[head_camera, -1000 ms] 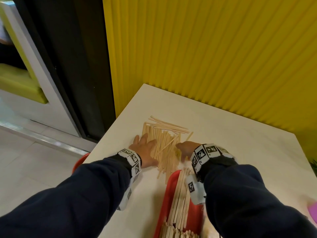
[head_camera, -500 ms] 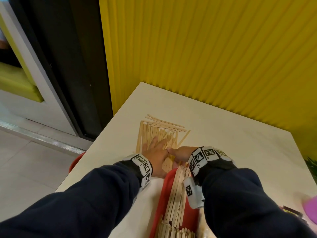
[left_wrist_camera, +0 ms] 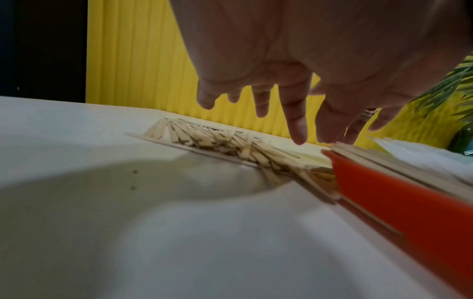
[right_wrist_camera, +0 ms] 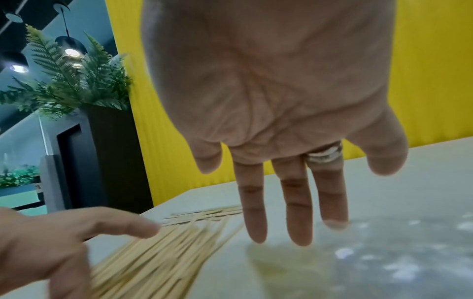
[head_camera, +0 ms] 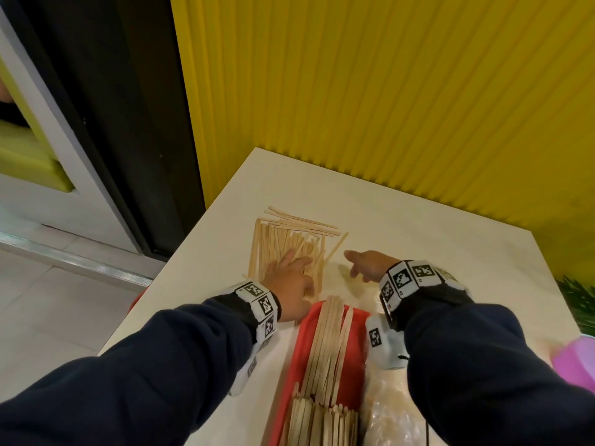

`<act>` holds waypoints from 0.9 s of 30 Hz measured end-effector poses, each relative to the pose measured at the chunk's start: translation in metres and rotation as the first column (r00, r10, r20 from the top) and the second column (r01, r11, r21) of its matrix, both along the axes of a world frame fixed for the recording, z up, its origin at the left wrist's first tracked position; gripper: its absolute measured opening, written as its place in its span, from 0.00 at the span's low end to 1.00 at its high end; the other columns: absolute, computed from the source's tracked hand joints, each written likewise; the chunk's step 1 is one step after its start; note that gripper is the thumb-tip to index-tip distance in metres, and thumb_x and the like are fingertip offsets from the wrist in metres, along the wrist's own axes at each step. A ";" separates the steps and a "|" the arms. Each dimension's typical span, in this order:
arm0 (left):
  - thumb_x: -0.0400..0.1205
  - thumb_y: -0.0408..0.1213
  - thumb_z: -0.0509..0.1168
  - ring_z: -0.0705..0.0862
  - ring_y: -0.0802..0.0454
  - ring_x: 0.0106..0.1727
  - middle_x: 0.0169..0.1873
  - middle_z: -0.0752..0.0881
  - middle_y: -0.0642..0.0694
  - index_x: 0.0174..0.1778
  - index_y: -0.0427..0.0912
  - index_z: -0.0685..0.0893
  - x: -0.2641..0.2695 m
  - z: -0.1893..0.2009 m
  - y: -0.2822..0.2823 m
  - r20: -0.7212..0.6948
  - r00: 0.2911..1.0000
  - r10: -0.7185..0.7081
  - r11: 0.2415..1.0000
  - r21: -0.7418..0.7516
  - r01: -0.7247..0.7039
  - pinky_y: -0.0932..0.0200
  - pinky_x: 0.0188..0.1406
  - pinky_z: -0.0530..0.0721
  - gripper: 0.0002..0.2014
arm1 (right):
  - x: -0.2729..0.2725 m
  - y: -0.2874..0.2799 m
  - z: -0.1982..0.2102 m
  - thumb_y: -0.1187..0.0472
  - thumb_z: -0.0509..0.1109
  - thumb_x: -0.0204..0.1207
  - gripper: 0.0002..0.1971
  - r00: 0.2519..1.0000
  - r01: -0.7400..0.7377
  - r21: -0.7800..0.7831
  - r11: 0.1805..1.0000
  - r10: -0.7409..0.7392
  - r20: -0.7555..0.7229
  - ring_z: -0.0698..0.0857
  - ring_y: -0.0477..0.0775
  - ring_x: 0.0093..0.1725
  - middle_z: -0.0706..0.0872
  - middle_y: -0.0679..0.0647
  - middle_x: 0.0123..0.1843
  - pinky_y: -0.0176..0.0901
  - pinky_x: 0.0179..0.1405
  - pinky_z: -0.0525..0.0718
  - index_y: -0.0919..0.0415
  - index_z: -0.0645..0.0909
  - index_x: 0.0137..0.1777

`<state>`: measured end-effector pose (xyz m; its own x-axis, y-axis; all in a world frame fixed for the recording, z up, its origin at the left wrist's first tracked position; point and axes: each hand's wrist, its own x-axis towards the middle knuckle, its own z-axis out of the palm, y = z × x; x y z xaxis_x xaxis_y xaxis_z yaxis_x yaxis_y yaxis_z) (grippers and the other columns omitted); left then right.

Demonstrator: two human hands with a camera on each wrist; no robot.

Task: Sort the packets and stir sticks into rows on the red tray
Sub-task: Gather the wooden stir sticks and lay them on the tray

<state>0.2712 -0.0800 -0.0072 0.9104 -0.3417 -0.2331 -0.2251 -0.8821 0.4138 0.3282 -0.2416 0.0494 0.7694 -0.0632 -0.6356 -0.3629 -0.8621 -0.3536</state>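
Note:
A loose pile of wooden stir sticks (head_camera: 283, 239) lies on the white table (head_camera: 418, 239) beyond the red tray (head_camera: 301, 355). My left hand (head_camera: 289, 272) hovers flat over the near end of that pile (left_wrist_camera: 220, 141), fingers straight. My right hand (head_camera: 363, 265) floats open over bare table just right of the pile (right_wrist_camera: 163, 250), fingers spread, a ring on one finger, nothing held. A row of stir sticks (head_camera: 328, 346) lies lengthwise on the tray (left_wrist_camera: 399, 202), with more sticks stacked at its near end (head_camera: 322, 423).
A clear plastic bag (head_camera: 389, 413) sits right of the tray. A pink object (head_camera: 576, 362) is at the table's right edge. The yellow ribbed wall (head_camera: 386, 91) backs the table. The table's left edge (head_camera: 180, 265) drops to the floor. A fern (right_wrist_camera: 71, 76) stands nearby.
My right hand has let go of the sticks and swung right, off the pile, and opened above bare table. My left hand stays over the pile's near end.

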 end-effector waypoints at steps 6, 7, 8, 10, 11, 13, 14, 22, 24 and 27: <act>0.78 0.51 0.60 0.68 0.47 0.60 0.58 0.74 0.49 0.46 0.43 0.87 -0.012 -0.001 -0.010 0.087 0.995 -0.044 0.982 0.186 0.027 0.51 0.60 0.74 0.16 | -0.002 -0.057 -0.008 0.56 0.52 0.86 0.20 1.000 0.003 -0.095 0.996 -0.004 -0.011 0.77 0.54 0.45 0.82 0.62 0.52 0.45 0.50 0.75 0.71 0.78 0.61; 0.78 0.48 0.61 0.68 0.47 0.60 0.58 0.73 0.48 0.48 0.42 0.86 -0.014 -0.001 -0.013 0.072 0.997 -0.042 0.977 0.210 0.026 0.51 0.58 0.75 0.15 | -0.006 -0.064 -0.010 0.53 0.51 0.86 0.22 1.000 -0.010 -0.121 0.993 0.007 -0.025 0.77 0.54 0.46 0.81 0.59 0.47 0.45 0.50 0.72 0.70 0.80 0.55; 0.78 0.45 0.61 0.68 0.46 0.61 0.59 0.73 0.47 0.49 0.41 0.86 -0.014 -0.001 -0.016 0.057 0.997 -0.042 0.973 0.228 0.028 0.52 0.57 0.75 0.13 | -0.011 -0.069 -0.009 0.50 0.49 0.86 0.24 0.999 -0.013 -0.143 0.990 0.007 -0.039 0.77 0.55 0.48 0.79 0.58 0.46 0.44 0.53 0.71 0.69 0.80 0.53; 0.79 0.42 0.61 0.68 0.45 0.62 0.61 0.72 0.46 0.51 0.40 0.84 -0.015 -0.002 -0.019 0.034 0.998 -0.050 0.968 0.248 0.040 0.53 0.57 0.75 0.12 | -0.018 -0.074 -0.009 0.45 0.46 0.85 0.29 0.997 -0.016 -0.154 0.988 0.004 -0.073 0.75 0.54 0.50 0.78 0.58 0.50 0.45 0.59 0.69 0.69 0.80 0.60; 0.79 0.42 0.62 0.68 0.45 0.62 0.61 0.72 0.46 0.51 0.40 0.84 -0.016 -0.002 -0.021 0.022 0.998 -0.055 0.967 0.251 0.048 0.52 0.58 0.75 0.12 | -0.021 -0.076 -0.009 0.44 0.46 0.85 0.31 0.997 -0.012 -0.151 0.988 -0.001 -0.080 0.75 0.54 0.50 0.79 0.58 0.51 0.44 0.58 0.69 0.69 0.79 0.62; 0.79 0.42 0.62 0.68 0.45 0.62 0.61 0.72 0.45 0.50 0.39 0.84 -0.019 -0.004 -0.023 0.005 0.998 -0.066 0.967 0.247 0.063 0.49 0.61 0.75 0.11 | -0.023 -0.077 -0.010 0.42 0.44 0.84 0.33 0.995 -0.007 -0.142 0.990 -0.007 -0.098 0.75 0.54 0.50 0.80 0.59 0.50 0.43 0.50 0.70 0.69 0.80 0.63; 0.79 0.42 0.62 0.68 0.45 0.62 0.61 0.72 0.45 0.50 0.39 0.84 -0.022 -0.005 -0.024 0.003 0.997 -0.071 0.967 0.244 0.068 0.49 0.62 0.74 0.11 | -0.022 -0.079 -0.011 0.41 0.44 0.84 0.34 0.994 -0.006 -0.142 0.990 -0.009 -0.106 0.76 0.54 0.48 0.81 0.58 0.47 0.42 0.47 0.70 0.69 0.80 0.63; 0.77 0.44 0.60 0.69 0.45 0.59 0.58 0.74 0.45 0.50 0.41 0.83 -0.048 -0.006 -0.032 0.007 0.996 -0.094 0.965 0.249 0.089 0.50 0.61 0.71 0.13 | -0.021 -0.068 -0.017 0.49 0.57 0.84 0.22 0.997 -0.035 -0.112 0.993 0.027 -0.070 0.81 0.53 0.49 0.84 0.55 0.50 0.44 0.56 0.74 0.68 0.79 0.61; 0.76 0.44 0.60 0.68 0.45 0.60 0.57 0.74 0.45 0.51 0.41 0.83 -0.052 -0.006 -0.033 0.002 0.998 -0.065 0.967 0.246 0.062 0.50 0.61 0.71 0.14 | -0.021 -0.057 -0.017 0.53 0.62 0.81 0.19 0.988 -0.153 -0.173 0.973 0.147 -0.047 0.82 0.53 0.53 0.85 0.57 0.55 0.42 0.54 0.76 0.69 0.80 0.61; 0.77 0.44 0.60 0.68 0.45 0.61 0.58 0.74 0.46 0.52 0.42 0.83 -0.054 -0.004 -0.033 -0.011 0.999 -0.033 0.970 0.240 0.035 0.49 0.63 0.70 0.14 | -0.018 -0.046 -0.026 0.58 0.71 0.75 0.16 0.941 -0.336 -0.284 0.898 0.328 -0.076 0.79 0.51 0.52 0.84 0.55 0.59 0.39 0.51 0.77 0.64 0.82 0.60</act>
